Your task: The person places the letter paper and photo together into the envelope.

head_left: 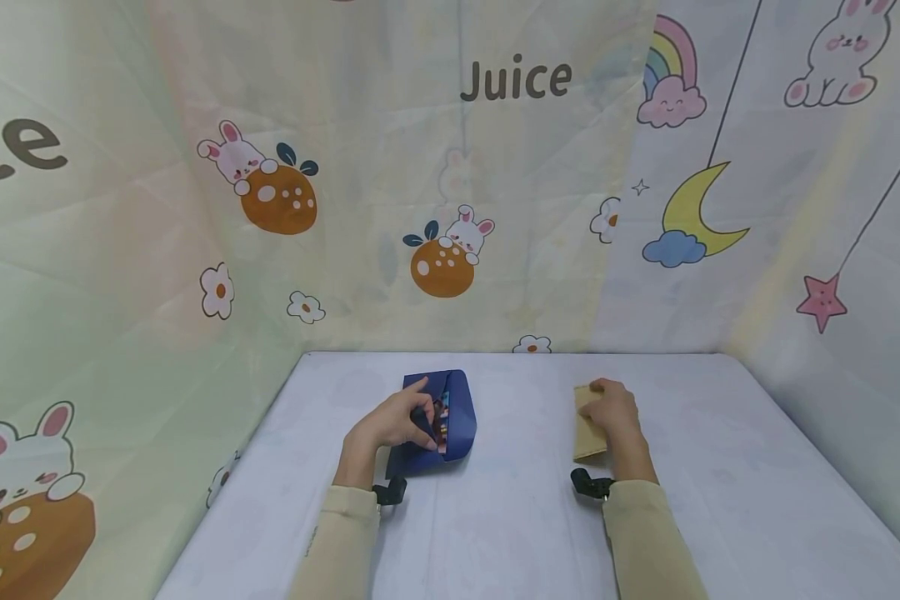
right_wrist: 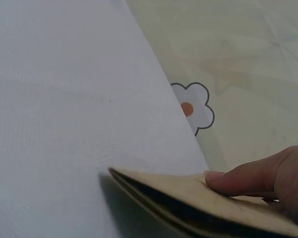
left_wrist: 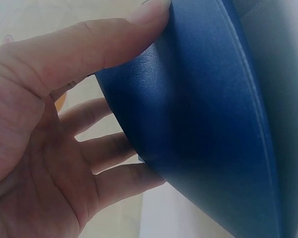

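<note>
On the left half of the table lies a blue paper envelope [head_left: 462, 421] with its flap lifted, and a strip of colourful printed paper [head_left: 443, 417] shows in its opening. My left hand [head_left: 396, 418] pinches the blue paper; in the left wrist view its thumb [left_wrist: 146, 20] lies on the near face while the other fingers go behind the edge. A tan kraft paper envelope [head_left: 589, 437] is under my right hand [head_left: 617, 408], gripped at its far right part. From the right wrist, the thumb presses on its top face, and its layered edge gapes over a dark inside.
Both things are on a white-covered table [head_left: 521, 500]. Fabric walls with printed bunnies, flowers and a moon [head_left: 701, 212] stand along its back and sides. Each wrist wears a small black camera mount, such as the right one [head_left: 591, 483].
</note>
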